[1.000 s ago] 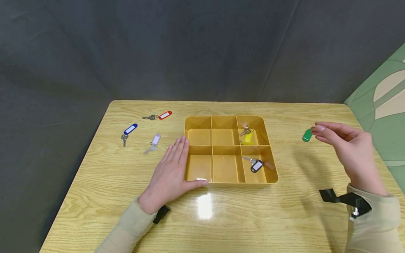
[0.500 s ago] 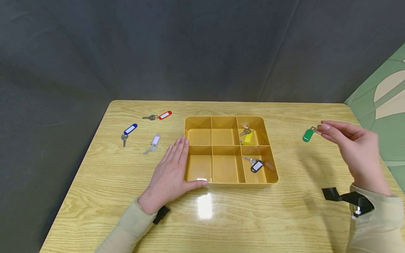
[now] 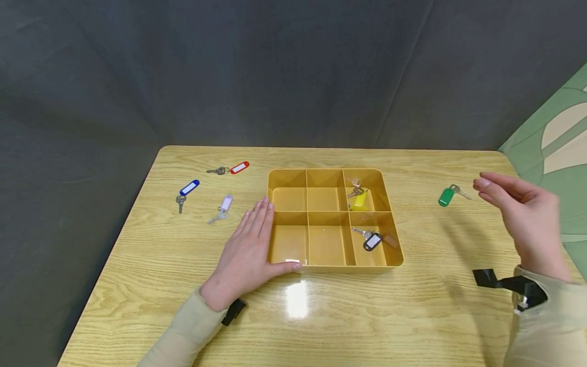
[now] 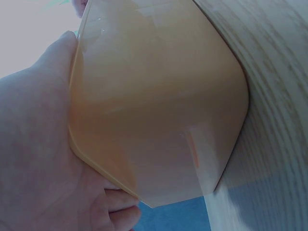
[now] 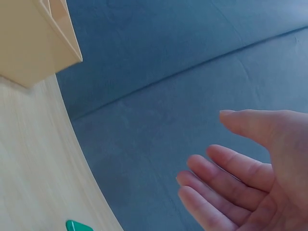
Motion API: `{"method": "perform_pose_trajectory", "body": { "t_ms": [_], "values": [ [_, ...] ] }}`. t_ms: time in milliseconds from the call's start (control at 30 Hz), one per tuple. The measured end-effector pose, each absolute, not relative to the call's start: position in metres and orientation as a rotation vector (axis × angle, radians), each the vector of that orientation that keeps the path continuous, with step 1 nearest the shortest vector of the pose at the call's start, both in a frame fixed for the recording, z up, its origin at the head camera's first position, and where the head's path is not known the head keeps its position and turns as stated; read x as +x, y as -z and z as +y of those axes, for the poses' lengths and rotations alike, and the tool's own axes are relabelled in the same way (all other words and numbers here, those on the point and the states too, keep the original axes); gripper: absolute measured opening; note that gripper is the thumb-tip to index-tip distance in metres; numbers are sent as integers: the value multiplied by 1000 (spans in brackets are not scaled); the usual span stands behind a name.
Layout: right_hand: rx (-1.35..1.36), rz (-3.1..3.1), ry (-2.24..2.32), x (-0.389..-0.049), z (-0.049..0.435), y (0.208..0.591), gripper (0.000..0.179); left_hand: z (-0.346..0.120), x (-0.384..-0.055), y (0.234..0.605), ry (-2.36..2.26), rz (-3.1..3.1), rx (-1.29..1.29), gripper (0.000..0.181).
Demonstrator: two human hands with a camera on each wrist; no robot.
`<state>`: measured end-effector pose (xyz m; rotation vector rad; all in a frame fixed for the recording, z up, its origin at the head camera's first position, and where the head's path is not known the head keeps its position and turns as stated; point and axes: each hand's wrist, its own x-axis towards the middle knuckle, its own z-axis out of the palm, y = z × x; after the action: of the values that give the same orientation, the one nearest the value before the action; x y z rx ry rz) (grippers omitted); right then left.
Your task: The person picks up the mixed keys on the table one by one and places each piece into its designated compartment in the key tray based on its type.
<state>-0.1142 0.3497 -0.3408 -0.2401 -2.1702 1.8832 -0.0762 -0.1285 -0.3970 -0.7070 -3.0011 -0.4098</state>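
The left hand (image 3: 245, 252) lies along the left side of a yellow compartment tray (image 3: 325, 268), its fingers straight and its thumb along the front rim. The left wrist view shows the palm against the tray's wall (image 4: 159, 110). The right hand (image 3: 527, 219) hovers above the table at the right, holding nothing; its thumb and fingers stand apart in the right wrist view. Left of it, a key with a green tag (image 3: 446, 197) lies on the table. In the tray's right column, a key with a yellow tag (image 3: 360, 200) lies at the back, one with a black tag (image 3: 372, 241) at the front.
On the table left of the tray lie keys with a red tag (image 3: 240, 167), a blue tag (image 3: 189, 187) and a pale lilac tag (image 3: 227, 203). A dark curtain (image 3: 275, 76) hangs behind the table's back edge.
The right hand has drawn away to the right from the green-tagged key. That key, hidden behind the fingers earlier, shows fully now on the table. The left hand and tray stay put.
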Motion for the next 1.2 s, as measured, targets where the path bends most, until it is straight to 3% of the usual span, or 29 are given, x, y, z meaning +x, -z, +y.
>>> {"method": "perform_pose_trajectory", "body": {
  "t_ms": [633,1200],
  "values": [
    [-400,-2311,-1746,-125,372,341,21,-129,-76,398,401,-2998,-709,128],
    [-532,-2490,-1652,-132,393,372,28,-128,-76,397,406,-3000,-708,129]
  ]
}}
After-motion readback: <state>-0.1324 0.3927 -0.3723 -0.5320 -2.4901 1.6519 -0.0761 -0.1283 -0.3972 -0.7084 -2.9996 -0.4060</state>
